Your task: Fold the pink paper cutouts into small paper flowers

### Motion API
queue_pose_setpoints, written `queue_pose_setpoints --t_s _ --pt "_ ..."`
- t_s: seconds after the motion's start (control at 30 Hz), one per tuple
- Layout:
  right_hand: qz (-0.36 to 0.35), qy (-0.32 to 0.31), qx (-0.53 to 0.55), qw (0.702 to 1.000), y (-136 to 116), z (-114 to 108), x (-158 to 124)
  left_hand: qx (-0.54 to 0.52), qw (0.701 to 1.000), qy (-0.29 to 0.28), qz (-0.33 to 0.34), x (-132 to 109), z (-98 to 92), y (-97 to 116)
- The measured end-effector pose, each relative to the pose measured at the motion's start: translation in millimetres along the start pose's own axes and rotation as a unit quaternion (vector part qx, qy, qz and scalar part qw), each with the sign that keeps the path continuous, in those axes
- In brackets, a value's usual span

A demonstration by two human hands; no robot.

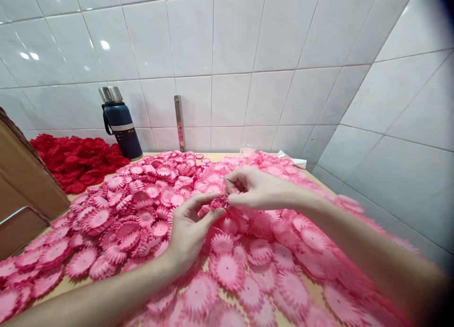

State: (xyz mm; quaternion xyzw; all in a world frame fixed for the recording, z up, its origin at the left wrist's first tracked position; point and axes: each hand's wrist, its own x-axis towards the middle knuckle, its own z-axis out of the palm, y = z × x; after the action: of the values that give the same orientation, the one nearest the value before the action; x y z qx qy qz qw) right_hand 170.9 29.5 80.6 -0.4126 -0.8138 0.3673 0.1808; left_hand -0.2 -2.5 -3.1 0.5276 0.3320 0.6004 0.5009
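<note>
My left hand (193, 223) is closed, thumb and fingers pinching a small crumpled pink fabric flower (218, 203). My right hand (248, 189) comes in from the right with its fingers curled and pinched at the flower's edge; whatever sits between those fingertips is hidden. Both hands hover over a wide spread of pink scalloped petal discs (227, 270). Many of these discs show a small dark dot in the middle. Darker pink cupped ones (142, 218) are heaped to the left of my hands.
A pile of red petals (78, 159) lies at the back left beside a dark blue bottle (122, 128). A cardboard box (24, 190) stands at the left edge. Behind are a tiled wall (234, 38), a metal strip (179, 123), a clear cup (247, 150) and white paper (298, 163).
</note>
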Motion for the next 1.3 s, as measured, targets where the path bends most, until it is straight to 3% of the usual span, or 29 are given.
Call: queue_pose_setpoints --t_s 0.17,0.47,0.8,1.17,1.3 --pt "-0.016 0.002 0.051 0.999 8 -1 4 0.001 1.000 0.018 -0.002 2 -0.8 -3" --pt "0.031 0.020 0.012 0.999 1 -3 -2 -0.012 1.000 -0.012 -0.002 -1 3.1 2" --pt "0.004 0.019 -0.017 1.000 4 -2 1 0.008 0.999 0.033 -0.032 4 -2.2 -6" --pt "-0.024 0.021 -0.033 0.999 6 -4 0 0.059 0.998 0.015 -0.004 2 -0.7 -2" --pt "-0.039 0.034 0.011 0.999 7 -3 1 0.018 0.999 0.033 -0.018 4 -0.6 -4"
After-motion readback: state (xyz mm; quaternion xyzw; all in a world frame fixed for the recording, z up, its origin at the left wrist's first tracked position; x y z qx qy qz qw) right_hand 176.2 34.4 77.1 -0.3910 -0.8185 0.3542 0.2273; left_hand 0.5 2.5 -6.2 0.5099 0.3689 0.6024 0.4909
